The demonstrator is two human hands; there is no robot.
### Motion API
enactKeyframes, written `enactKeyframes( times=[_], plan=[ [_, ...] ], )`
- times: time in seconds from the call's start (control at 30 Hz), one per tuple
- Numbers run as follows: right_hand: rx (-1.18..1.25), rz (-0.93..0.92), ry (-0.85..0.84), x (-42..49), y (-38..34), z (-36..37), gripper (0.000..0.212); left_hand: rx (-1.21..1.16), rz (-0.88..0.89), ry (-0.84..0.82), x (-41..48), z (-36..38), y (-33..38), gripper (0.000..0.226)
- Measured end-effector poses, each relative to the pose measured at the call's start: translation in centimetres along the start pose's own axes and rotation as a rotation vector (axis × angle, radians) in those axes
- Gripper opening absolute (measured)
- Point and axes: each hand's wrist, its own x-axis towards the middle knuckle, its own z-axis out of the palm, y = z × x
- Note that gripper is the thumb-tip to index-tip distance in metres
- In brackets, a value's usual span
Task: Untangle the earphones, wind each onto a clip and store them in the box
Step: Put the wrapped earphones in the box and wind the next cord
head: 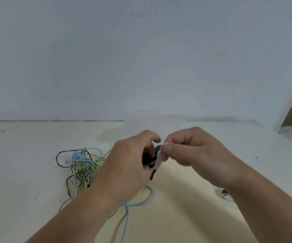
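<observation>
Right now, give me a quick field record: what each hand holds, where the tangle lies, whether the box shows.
left hand: grips a black clip
right hand: pinches a pale cable at the clip
tangle: striped, blue and yellow-green cables heaped on the table, left of the hands
blue cable: loops out under the left forearm
box: not in view

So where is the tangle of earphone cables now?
Head view, left of centre: the tangle lies on the table, just left of the left hand.
</observation>
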Motion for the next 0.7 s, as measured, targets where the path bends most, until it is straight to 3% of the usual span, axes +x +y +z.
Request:
enactKeyframes(
  times=[0.13,0.27,0.37,0.5,0.63,0.7],
  plan=[
    [-0.131,0.043,0.31,0.3,0.3,-0.5,0.029,-0.239,-0.072,0.002,0.1,-0.2,0.3,0.046],
    [-0.114,0.106,0.36,0.6,0.9,-0.3,0.026,-0.436,-0.123,-0.068,0.4,-0.7,0.7,0.05],
    [-0.11,0.205,0.27,0.7,1.4,-0.1,0.027,-0.559,-0.141,-0.063,0.6,-1.0,0.7,0.052],
    [-0.185,0.27,0.046,0.8,2.0,0.5,0.036,-0.681,-0.203,0.104,0.9,-0.9,0.5,0.049],
    [-0.153,0.234,-0.268,0.4,1.6,1.4,0.034,-0.591,-0.213,0.211,1.0,-0.7,-0.1,0.048],
    [-0.144,0.192,-0.307,0.2,1.3,1.5,0.033,-0.442,-0.18,0.23,0.8,-0.7,-0.3,0.049]
  ],
)
